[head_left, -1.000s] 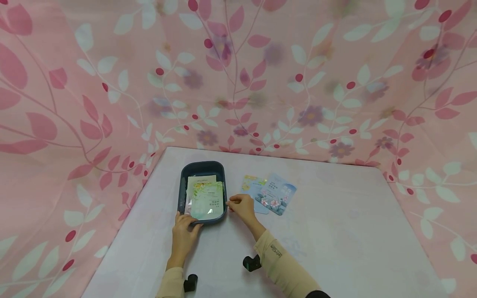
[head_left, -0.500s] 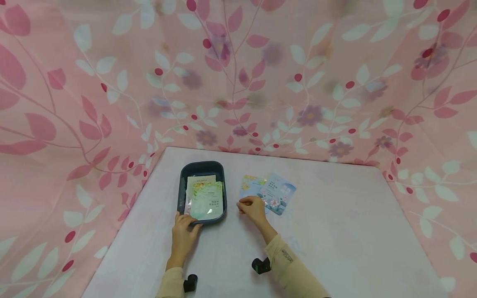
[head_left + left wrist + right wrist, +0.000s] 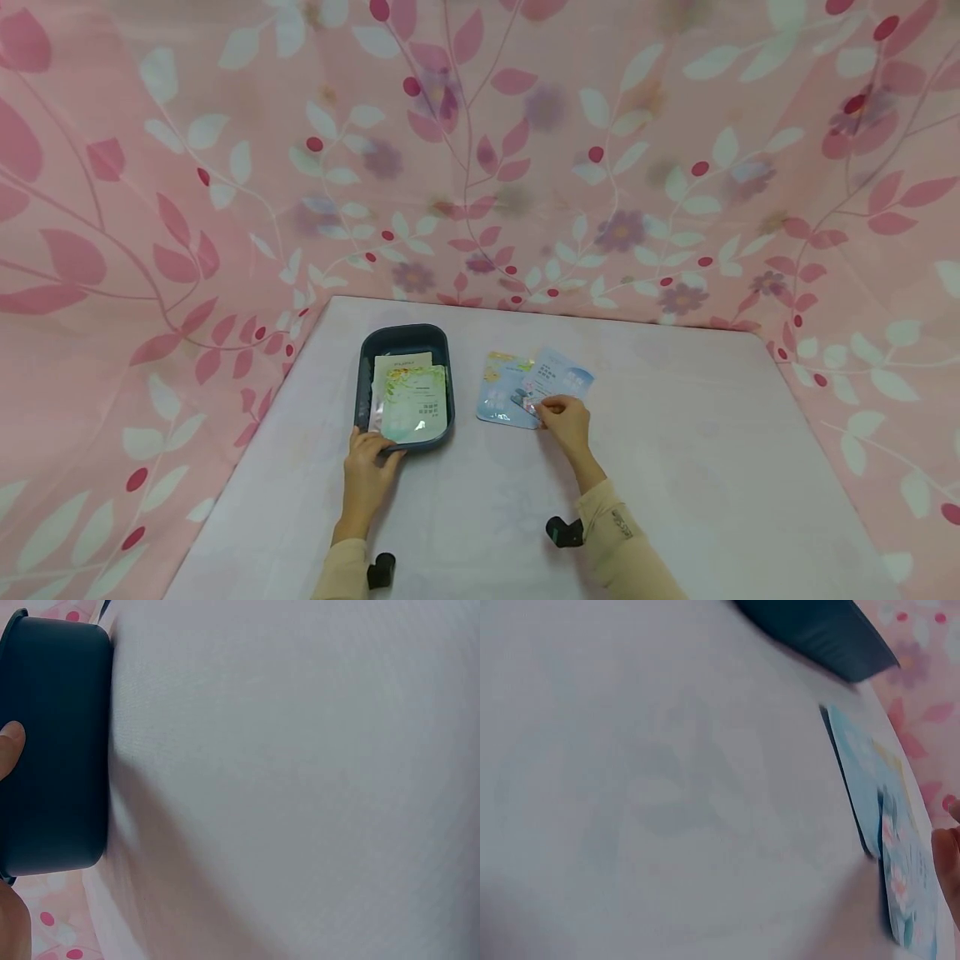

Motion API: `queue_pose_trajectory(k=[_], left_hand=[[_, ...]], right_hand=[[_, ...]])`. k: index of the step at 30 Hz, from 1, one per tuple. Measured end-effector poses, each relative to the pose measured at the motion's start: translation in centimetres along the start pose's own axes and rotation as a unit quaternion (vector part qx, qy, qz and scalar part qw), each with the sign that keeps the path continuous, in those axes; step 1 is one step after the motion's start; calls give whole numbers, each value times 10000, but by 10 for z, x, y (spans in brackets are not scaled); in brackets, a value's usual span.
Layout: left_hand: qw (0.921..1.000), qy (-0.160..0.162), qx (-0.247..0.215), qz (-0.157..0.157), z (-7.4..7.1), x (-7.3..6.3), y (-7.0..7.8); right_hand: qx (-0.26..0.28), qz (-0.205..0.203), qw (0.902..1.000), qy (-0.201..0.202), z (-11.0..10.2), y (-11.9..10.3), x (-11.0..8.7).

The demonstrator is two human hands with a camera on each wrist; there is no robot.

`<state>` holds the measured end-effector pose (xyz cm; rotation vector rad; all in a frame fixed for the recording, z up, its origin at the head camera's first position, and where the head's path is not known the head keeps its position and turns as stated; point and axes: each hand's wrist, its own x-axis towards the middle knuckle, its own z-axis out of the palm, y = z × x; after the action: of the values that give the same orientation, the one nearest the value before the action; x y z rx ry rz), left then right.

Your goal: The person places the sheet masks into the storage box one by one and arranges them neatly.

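In the head view a dark blue rectangular tray (image 3: 405, 333) stands on the left part of the table. A green-and-white flat sachet (image 3: 416, 404) lies in it over a cream-coloured sachet (image 3: 402, 361). My left hand (image 3: 365, 471) grips the tray's near rim, its thumb (image 3: 10, 746) against the outer wall in the left wrist view. Two more sachets lie to the tray's right: a light blue one (image 3: 502, 400) and a blue floral one (image 3: 562, 375) overlapping it. Over the floral sachet's near edge is my right hand (image 3: 567, 425), fingers bent, with nothing visible held; contact is unclear.
A white cloth covers the table (image 3: 712, 450). Pink floral fabric (image 3: 480, 167) hangs behind it and along both sides. A black wrist-worn device (image 3: 564, 532) sits at the right cuff, another black device (image 3: 381, 571) at the left.
My right hand has moved right, from beside the tray to the near edge of the floral sachet, uncovering more of the light blue one. The left hand has stayed on the tray.
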<state>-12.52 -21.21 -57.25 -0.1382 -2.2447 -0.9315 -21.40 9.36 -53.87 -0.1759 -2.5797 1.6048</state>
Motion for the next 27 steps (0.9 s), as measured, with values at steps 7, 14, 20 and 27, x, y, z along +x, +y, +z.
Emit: queue_pose_trajectory(k=[7, 14, 20, 27], left_hand=[[10000, 24, 12, 81, 1, 0, -1], [10000, 41, -1, 47, 0, 0, 0], [10000, 53, 18, 59, 0, 1, 1], [10000, 59, 19, 53, 0, 1, 2]], right_hand=[[-669, 194, 9955, 640, -21, 18, 6], [-822, 606, 9915, 808, -33, 28, 8], [-955, 856, 9876, 901, -36, 35, 8], [-1302, 1042, 9835, 699, -30, 41, 8]])
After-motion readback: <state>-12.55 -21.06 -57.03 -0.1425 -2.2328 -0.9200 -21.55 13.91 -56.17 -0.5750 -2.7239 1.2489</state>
